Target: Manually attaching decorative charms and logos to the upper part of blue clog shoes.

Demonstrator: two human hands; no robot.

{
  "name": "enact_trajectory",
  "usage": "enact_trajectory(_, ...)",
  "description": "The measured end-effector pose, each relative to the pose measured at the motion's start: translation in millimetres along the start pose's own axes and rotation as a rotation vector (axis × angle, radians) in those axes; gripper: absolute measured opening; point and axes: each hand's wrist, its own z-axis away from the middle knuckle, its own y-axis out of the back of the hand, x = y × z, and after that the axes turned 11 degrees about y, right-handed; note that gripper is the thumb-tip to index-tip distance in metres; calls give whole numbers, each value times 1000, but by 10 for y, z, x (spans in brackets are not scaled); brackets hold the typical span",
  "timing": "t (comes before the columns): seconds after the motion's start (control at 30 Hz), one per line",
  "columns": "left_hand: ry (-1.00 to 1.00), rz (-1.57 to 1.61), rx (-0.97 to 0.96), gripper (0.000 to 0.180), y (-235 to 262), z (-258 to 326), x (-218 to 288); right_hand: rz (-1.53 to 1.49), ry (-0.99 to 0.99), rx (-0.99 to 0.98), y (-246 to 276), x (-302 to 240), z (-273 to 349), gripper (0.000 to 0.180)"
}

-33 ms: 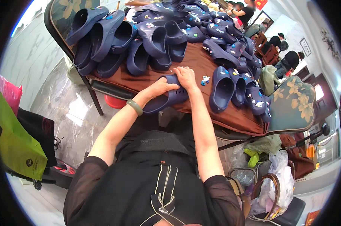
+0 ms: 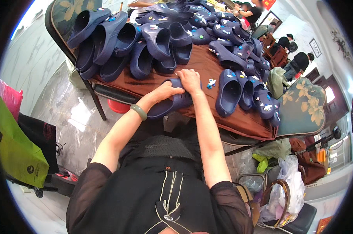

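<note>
While I lean over the near edge of the counter (image 2: pixel 239 121), its brown cloth hanging toward my lap, my left hand (image 2: pixel 166 92) clamps down over the side of a navy clog (image 2: pixel 172 102) that lies at that edge, heel end toward me. A green bangle (image 2: pixel 138 112) sits on that wrist. My right hand (image 2: pixel 189 79) rests on the top of the same clog, fingers curled and pressing on its upper; whether they pinch anything small I cannot tell.

Just beside the right hand, on the cloth, lie a few small shoe charms (image 2: pixel 211 82), white and blue. To the right of them a row of navy clogs (image 2: pixel 239 91) stands side by side, several with bright charms set in their tops.

To my left, on the floor, a green paper bag (image 2: pixel 16 152) leans by a pink one (image 2: pixel 8 97). To my right, near my chair, a clear plastic bag (image 2: pixel 287 187) hangs open.

Farther back, a heap of navy clogs (image 2: pixel 133 43) covers the counter, some tipped on their sides and stacked against a chair back (image 2: pixel 67 11) with a flower pattern. Beyond it, other people (image 2: pixel 293 58) sit at the far end of the room.
</note>
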Motion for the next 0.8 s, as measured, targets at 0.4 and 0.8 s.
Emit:
enact_trajectory(0.4,11,33,14,33,15,52,10,-511,-440,585,316,809,451,17)
enact_trajectory(0.8,119,163,75,25,193,91,116,214,-401,-209,330,1087,406,36)
